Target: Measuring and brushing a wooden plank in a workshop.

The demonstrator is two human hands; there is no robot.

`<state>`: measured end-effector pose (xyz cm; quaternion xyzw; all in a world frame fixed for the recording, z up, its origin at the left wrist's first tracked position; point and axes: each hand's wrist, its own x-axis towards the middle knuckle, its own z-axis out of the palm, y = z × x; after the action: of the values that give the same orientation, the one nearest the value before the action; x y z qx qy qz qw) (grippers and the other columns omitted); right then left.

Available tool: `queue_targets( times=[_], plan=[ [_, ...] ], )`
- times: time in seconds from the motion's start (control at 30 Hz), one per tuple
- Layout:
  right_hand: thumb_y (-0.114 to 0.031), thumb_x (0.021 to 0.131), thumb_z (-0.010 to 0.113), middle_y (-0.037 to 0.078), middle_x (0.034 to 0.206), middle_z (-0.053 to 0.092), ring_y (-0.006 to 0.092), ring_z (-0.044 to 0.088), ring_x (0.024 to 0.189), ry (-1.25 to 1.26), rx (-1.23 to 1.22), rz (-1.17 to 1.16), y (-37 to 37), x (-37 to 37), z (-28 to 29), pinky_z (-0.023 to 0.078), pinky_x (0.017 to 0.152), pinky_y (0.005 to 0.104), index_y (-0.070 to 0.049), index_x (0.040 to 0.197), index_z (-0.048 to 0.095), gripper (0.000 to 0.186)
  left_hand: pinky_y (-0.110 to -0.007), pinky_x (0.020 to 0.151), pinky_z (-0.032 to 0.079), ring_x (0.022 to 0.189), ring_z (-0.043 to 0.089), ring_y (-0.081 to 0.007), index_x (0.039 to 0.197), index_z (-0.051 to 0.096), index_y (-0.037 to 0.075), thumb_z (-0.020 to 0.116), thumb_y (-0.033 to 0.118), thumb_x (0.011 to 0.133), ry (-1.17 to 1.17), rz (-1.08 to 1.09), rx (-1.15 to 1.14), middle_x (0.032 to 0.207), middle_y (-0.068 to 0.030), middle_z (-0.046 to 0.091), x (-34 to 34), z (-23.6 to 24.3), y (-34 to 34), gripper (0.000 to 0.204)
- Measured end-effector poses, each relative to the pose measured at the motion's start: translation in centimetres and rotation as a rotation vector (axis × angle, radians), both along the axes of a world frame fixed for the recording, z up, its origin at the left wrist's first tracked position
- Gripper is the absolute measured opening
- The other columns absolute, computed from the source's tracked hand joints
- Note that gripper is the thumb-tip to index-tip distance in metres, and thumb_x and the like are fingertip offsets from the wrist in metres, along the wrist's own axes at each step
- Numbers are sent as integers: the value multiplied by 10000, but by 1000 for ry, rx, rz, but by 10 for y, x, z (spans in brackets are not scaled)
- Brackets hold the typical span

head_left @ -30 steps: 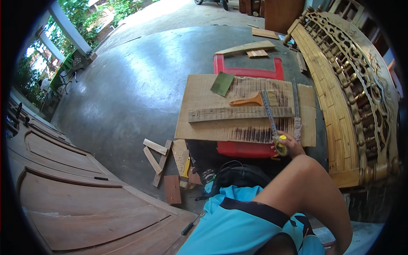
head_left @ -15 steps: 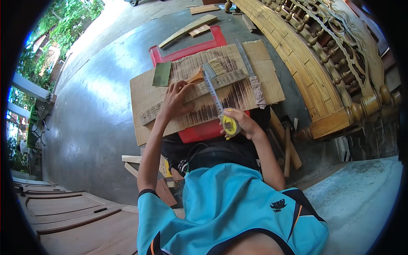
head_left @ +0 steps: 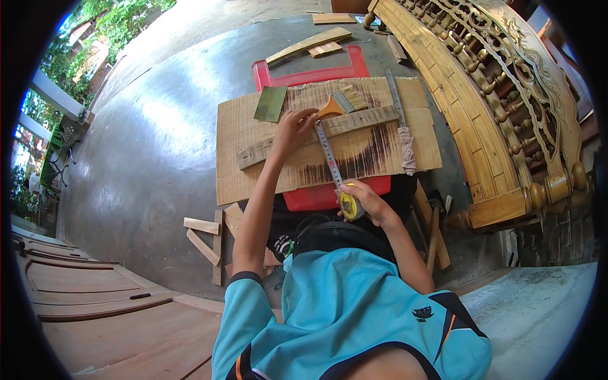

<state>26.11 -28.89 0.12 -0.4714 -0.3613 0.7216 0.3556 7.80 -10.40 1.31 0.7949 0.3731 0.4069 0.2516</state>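
Note:
My right hand (head_left: 366,202) grips the yellow tape measure (head_left: 349,201), its silver blade (head_left: 330,157) pulled out across a narrow rough wooden board (head_left: 266,155). At the blade's far end, my left hand (head_left: 291,131) has its fingertips closed on the tip. Beside them lies a wide brush (head_left: 335,106) with an orange handle. A green rectangular sheet (head_left: 270,104) is behind my left hand. These rest on a large tan panel (head_left: 231,187) over red plastic stools (head_left: 282,81). At the panel's right lies a long flat metal bar (head_left: 393,92) with a cloth-wrapped end (head_left: 406,152).
A carved wooden bench (head_left: 456,95) runs along the right. Wood scraps (head_left: 202,240) lie on the concrete floor (head_left: 126,177) at lower left, more planks (head_left: 307,44) behind the stools. Panelled wooden doors (head_left: 95,285) lie lower left; a hammer (head_left: 434,234) is right of my body.
My left hand came in from out of view onto the board, then moved forward-right to the blade's end. The blade and tape case have shifted with my right hand, and my view has tilted.

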Motion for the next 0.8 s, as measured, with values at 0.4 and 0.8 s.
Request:
queue_targets(
  times=[0.4,0.8],
  plan=[
    [-421,796,665,105,895,547,186,602,731,-100,103,22,36,-11,23,513,593,312,-6,1179,429,612,-368,811,456,861,585,-282,822,734,57,706,270,765,149,156,81,885,-86,655,11,-9,7,222],
    [-427,702,699,128,969,512,190,569,790,-301,225,14,85,-24,19,517,627,326,58,1182,429,733,-388,775,488,829,623,-315,854,716,5,670,225,786,211,120,100,911,-159,653,10,-8,8,235]
  ],
)
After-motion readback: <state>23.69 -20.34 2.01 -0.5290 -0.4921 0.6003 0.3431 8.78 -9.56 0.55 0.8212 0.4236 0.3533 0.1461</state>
